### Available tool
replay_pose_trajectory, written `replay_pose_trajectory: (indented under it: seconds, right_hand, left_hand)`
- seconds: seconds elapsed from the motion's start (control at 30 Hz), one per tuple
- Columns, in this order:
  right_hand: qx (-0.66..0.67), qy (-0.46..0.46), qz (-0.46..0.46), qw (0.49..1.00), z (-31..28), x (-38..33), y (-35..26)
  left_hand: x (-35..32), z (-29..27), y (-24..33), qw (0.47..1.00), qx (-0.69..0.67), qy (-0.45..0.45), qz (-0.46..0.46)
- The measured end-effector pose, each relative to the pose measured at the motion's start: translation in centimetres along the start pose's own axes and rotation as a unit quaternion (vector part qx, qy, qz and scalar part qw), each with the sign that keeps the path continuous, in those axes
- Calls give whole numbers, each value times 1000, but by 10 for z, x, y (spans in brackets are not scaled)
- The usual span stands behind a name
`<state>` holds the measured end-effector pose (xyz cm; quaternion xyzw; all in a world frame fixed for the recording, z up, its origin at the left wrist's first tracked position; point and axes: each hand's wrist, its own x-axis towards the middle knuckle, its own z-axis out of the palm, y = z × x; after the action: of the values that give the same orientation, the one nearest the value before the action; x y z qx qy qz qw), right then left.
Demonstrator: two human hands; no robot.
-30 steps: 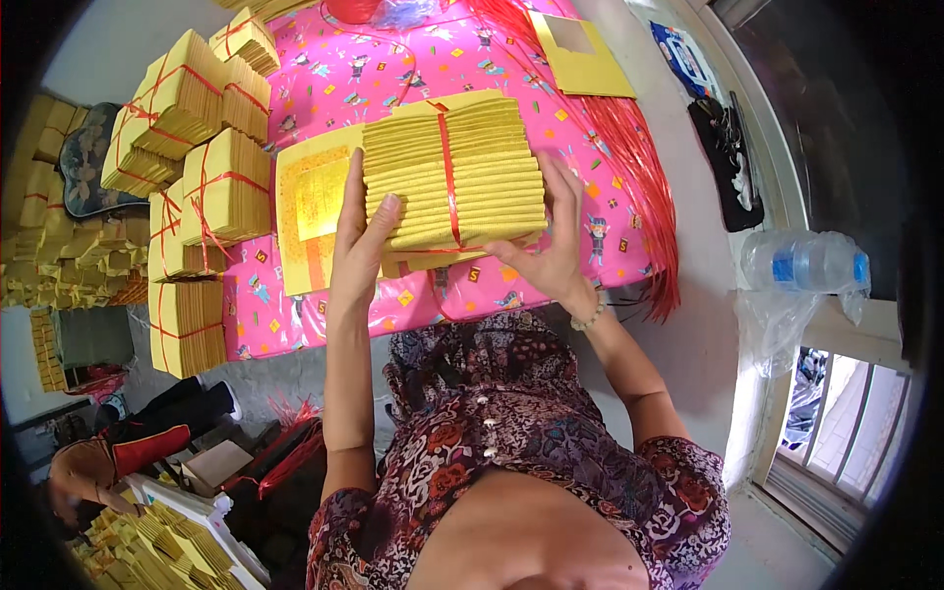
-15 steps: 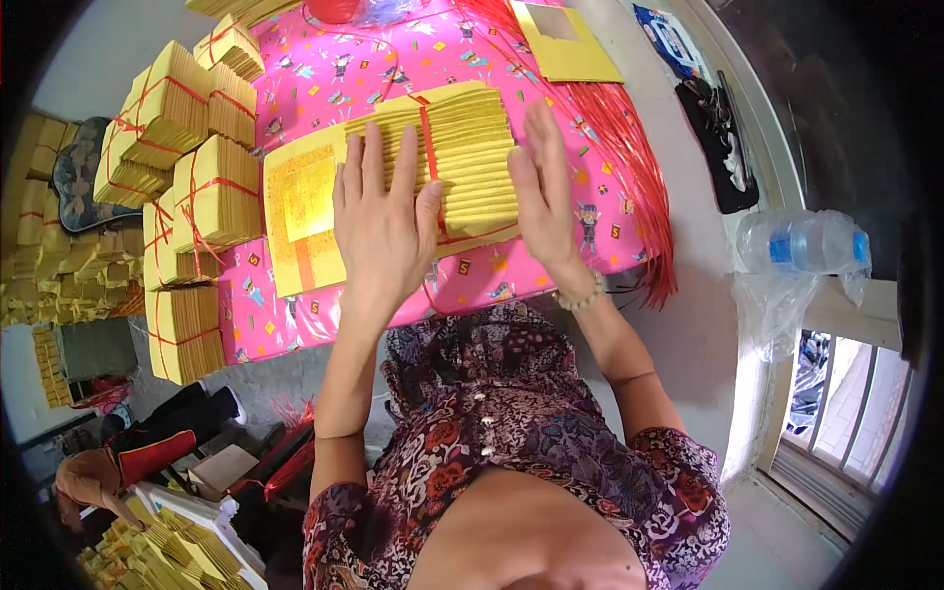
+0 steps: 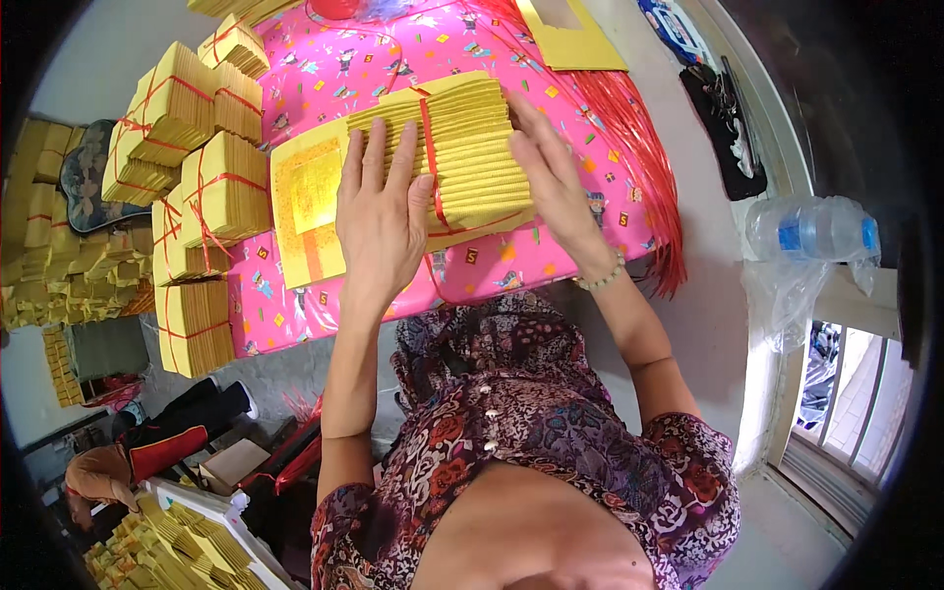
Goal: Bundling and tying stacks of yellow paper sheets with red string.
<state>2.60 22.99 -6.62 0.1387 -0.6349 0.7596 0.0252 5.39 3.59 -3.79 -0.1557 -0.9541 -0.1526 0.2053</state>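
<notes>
A thick bundle of folded yellow paper (image 3: 482, 157) lies on the pink patterned tablecloth (image 3: 359, 64). A red plastic strip (image 3: 430, 147) runs across its top, and another red line shows along its near edge. My left hand (image 3: 382, 231) rests flat on the bundle's left part with the fingers apart. Under and beside that hand is a yellow sheet (image 3: 315, 202) with a gold square and an orange print. At the bundle's right end, my right hand (image 3: 559, 192) has its fingers stretched out along the paper edges, apparently touching them.
Tied yellow paper bundles (image 3: 234, 192) are piled along the table's left side. Loose red plastic strips (image 3: 639, 177) hang over the right edge, near a yellow sheet (image 3: 590, 49) at the back. A plastic bottle (image 3: 811, 236) lies at far right. Another person (image 3: 103, 477) is at lower left.
My right hand has tilted and come in against the bundle's right end, where a gap showed before. My left hand stays on the bundle. The whole view has shifted slightly.
</notes>
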Motion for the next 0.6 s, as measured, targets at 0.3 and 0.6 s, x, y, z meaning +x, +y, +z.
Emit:
replay_pose_trajectory:
  seconds: [0.3,0.6]
  right_hand:
    - [-323,73,-137,933,-24,-55,1]
    - [-338,99,-158,923,-17,-55,1]
  left_hand:
    - [9,-8,9,999,38,-4,6]
    - [9,-9,35,987,3,-89,135]
